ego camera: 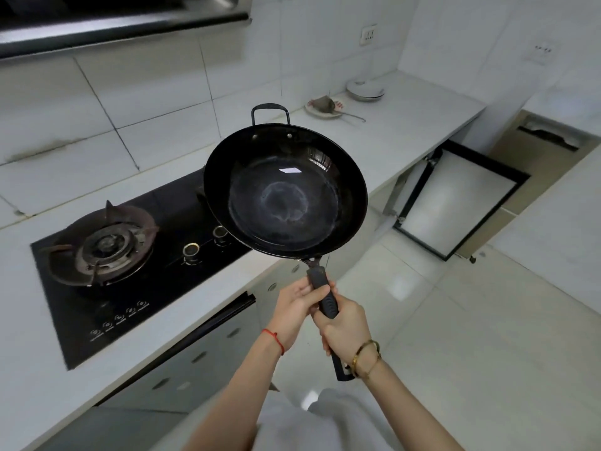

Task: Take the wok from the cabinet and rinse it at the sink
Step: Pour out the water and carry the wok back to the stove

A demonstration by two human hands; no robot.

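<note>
Wok hangs in the air in front of me, tipped so its dark bowl faces up, out over the front edge of the counter and the right end of the gas hob. Both my hands grip its long black handle: my left hand wraps it at 12 o'clock, nearest the bowl, and my right hand is curled tight just behind it toward 6 o'clock. At 3 o'clock from the wok a cabinet door stands open. At 1 o'clock a plate sits on the counter.
</note>
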